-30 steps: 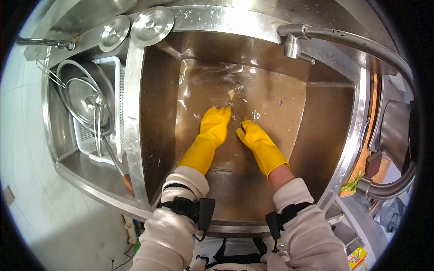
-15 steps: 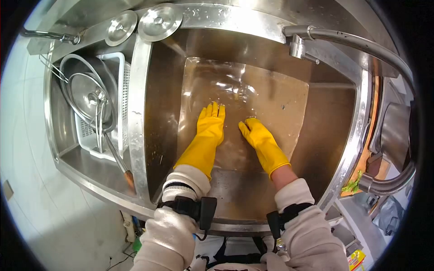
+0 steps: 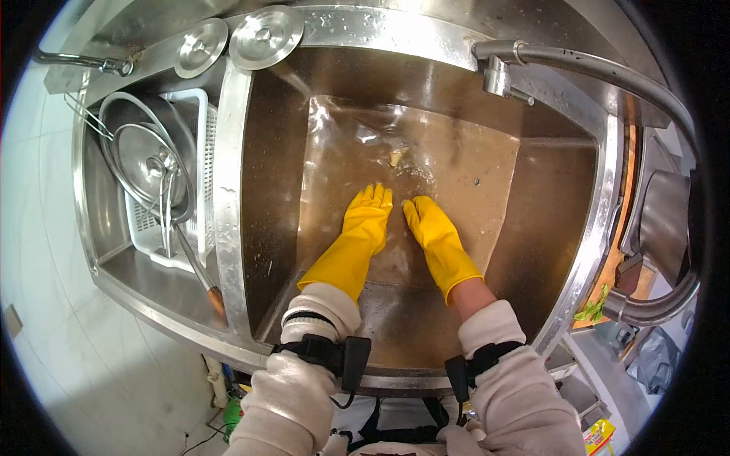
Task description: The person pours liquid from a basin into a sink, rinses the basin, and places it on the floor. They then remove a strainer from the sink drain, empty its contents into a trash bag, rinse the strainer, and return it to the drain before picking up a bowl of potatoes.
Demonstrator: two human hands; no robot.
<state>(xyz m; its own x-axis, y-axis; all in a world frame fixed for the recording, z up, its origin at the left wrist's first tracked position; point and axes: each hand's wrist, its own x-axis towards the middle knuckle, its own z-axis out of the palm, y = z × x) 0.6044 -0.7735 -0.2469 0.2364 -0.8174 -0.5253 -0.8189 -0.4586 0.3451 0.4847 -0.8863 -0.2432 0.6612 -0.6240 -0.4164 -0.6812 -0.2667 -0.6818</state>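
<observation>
Both of my hands wear yellow rubber gloves inside the large steel sink basin (image 3: 555, 182), over brownish, wet-looking metal. My left hand (image 3: 368, 213) is stretched flat, palm down, its fingers pointing away from me, with nothing in it. Close beside it, my right hand (image 3: 430, 216) has its fingers extended and tilted inward; nothing shows in its grasp. Just beyond the fingertips lies a small pale tan scrap (image 3: 396, 156), too small to name, near rippling, glinting water. A tiny dark speck (image 3: 477, 182) sits to the right.
The left basin holds a white plastic basket (image 3: 204, 152) with metal pans and a wooden-handled utensil (image 3: 214, 300). Two round steel lids (image 3: 266, 38) rest on the back ledge. A faucet pipe (image 3: 593, 67) arches over the right side. Green leaves (image 3: 592, 305) lie beyond the right rim.
My left hand has moved right, towards my right hand, and slightly nearer me. My right hand has barely shifted. The pale scrap now shows beyond the fingers, and the water glints have changed.
</observation>
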